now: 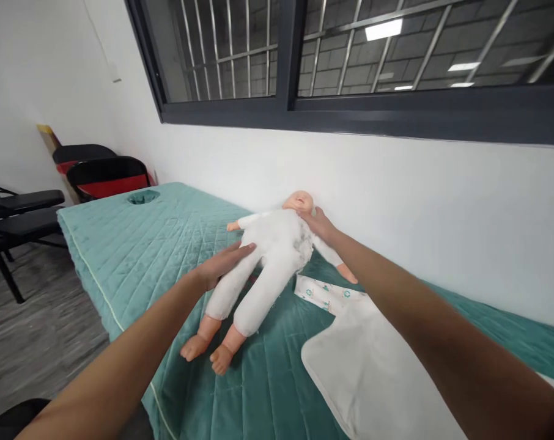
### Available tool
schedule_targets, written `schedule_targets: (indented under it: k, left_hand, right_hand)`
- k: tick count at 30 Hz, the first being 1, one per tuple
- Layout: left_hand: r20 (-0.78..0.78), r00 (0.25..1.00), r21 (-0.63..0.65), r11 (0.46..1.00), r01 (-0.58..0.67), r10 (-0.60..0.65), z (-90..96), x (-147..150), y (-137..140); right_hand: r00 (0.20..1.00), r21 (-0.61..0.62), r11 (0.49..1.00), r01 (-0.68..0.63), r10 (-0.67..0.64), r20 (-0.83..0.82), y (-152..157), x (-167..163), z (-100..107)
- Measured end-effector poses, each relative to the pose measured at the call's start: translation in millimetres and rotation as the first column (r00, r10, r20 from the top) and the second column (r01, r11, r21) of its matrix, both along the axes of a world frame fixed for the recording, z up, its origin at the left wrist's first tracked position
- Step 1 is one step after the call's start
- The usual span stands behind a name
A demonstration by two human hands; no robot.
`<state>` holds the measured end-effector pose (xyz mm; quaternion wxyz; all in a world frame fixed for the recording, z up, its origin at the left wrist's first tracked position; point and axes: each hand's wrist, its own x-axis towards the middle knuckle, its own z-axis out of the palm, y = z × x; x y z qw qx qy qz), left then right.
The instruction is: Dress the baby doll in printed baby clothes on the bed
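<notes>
Teal quilted bed with a baby doll laid on its back, both hands placed on it.

Folding chairs are seen at far left. The left hand is laid flat, fingers spread, against the doll's hip — nothing is gripped. The doll lies between the hands, head toward the wall. The right hand is set at its neck and shoulder; its finger closure cannot be told. A white garment lies just beside — under the right forearm.
</notes>
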<state>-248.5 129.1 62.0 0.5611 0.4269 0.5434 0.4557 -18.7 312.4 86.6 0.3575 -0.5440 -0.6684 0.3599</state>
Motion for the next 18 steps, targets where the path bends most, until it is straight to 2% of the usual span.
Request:
schedule_targets:
  k: [4, 6, 8, 11, 14, 18]
  left_hand:
    - [0.011, 1.0, 0.125, 0.992, 0.008, -0.009, 33.5, 54, -25]
    - [0.042, 0.999, 0.142, 0.99, 0.024, -0.031, 40.9, 91, -40]
    - [0.082, 0.994, 0.127, 0.99, 0.064, -0.074, 38.7, 130, -57]
    - [0.152, 0.979, 0.128, 0.985, 0.113, -0.132, 20.2, 187, -84]
    - [0.176, 0.959, 0.123, 0.972, 0.202, -0.222, -5.6, 237, -107]
    - [0.15, 0.926, 0.065, 0.938, 0.341, -0.347, -29.5, 282, -125]
  right_hand:
    - [0.999, 0.092, 0.995, 0.035, -0.037, 0.018, -23, 51, 49]
    - [0.997, 0.129, 0.991, 0.031, -0.04, 0.069, -39, 86, 64]
    - [0.99, 0.125, 0.992, 0.033, -0.049, 0.129, -57, 127, 70]
    - [0.978, 0.057, 0.996, 0.069, -0.079, 0.193, -91, 192, 59]
    - [0.962, -0.014, 0.992, 0.122, -0.115, 0.247, -126, 247, 34]
    - [0.935, -0.053, 0.982, 0.181, -0.155, 0.32, -162, 292, 1]
